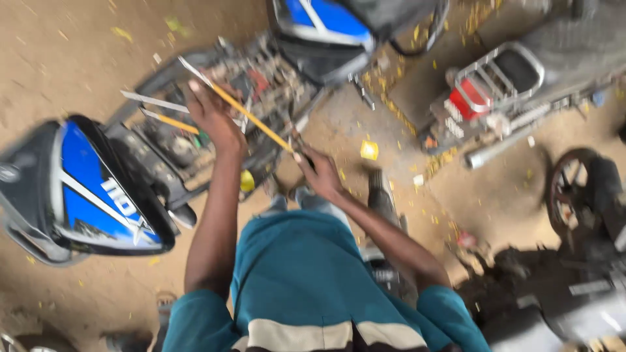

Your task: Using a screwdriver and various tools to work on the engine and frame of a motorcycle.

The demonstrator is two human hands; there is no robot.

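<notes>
My left hand (212, 112) is closed around a long yellow-handled screwdriver (251, 117) that slants down to the right, over the exposed frame and wiring of a stripped motorcycle (261, 78). At the lower end of the same tool, my right hand (319, 173) grips it near its tip. The picture is motion-blurred. My teal shirt fills the lower middle.
A blue and black fuel tank (85, 189) lies on the dirt at the left, another blue panel (326, 23) at the top. A second motorcycle's rear rack and red tail light (482, 91) stand to the right. A wheel (574, 189) and dark parts lie at the lower right.
</notes>
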